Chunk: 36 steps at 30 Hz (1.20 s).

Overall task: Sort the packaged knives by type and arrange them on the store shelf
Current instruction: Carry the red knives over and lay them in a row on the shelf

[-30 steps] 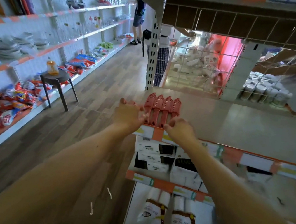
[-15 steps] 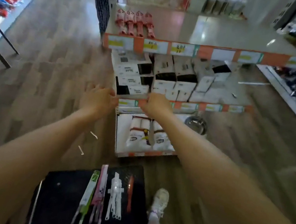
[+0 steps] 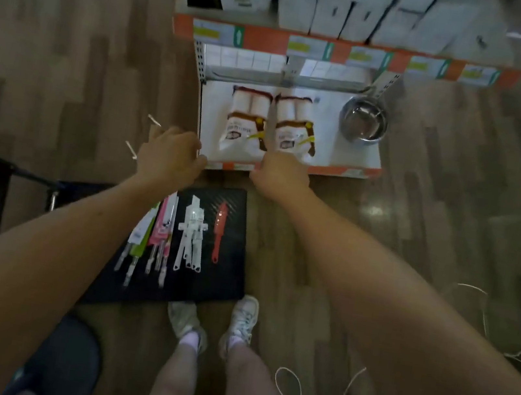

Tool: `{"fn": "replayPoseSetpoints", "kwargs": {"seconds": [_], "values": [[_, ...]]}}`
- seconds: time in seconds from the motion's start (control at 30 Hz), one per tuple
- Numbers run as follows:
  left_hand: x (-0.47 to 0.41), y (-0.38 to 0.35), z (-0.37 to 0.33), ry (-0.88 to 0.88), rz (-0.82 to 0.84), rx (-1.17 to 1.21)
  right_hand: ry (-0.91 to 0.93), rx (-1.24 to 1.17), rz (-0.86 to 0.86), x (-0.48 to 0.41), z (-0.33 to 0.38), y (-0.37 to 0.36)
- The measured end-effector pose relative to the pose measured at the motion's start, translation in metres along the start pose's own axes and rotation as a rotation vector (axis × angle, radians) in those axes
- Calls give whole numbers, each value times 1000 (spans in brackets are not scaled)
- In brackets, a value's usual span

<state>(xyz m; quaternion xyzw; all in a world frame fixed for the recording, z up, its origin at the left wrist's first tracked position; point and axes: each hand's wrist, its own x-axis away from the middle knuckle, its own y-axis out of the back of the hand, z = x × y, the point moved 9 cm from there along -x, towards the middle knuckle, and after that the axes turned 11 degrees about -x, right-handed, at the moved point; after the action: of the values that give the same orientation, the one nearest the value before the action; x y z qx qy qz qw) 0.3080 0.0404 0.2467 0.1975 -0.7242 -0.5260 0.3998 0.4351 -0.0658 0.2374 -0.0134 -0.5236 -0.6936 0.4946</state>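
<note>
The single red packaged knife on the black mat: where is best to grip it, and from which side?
Probably the narrow handle of the red packaged knife, pinched from above. It lies flat on the black mat, apart from the white packaged knives, handle toward the person's feet.

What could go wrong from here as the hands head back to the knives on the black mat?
1. The black mat lies right at the person's white sneakers; a step forward could scatter the sorted rows.
2. The lone red packaged knife lies close beside the white packaged knives, so a hurried grab could mix types.
3. Loose white cord loops on the wooden floor by the feet, a possible trip hazard.
</note>
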Motion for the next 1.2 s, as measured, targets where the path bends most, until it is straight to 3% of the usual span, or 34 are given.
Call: {"fn": "replayPoseSetpoints", "kwargs": {"seconds": [0.23,0.47,0.77,1.0,1.2], "values": [[8,-101,8,90,73,14,-65,0,157,-20,-48,-78],[21,-199,12,139,157,51,-170,-53,183,-30,-91,-179],[30,-349,45,82,250,-75,-275,-74,257,-35,-160,-308],[24,-447,63,98,311,-71,-276,-55,277,-61,-198,-391],[-8,-507,80,202,295,65,-280,-86,191,-102,-222,-436]]}}
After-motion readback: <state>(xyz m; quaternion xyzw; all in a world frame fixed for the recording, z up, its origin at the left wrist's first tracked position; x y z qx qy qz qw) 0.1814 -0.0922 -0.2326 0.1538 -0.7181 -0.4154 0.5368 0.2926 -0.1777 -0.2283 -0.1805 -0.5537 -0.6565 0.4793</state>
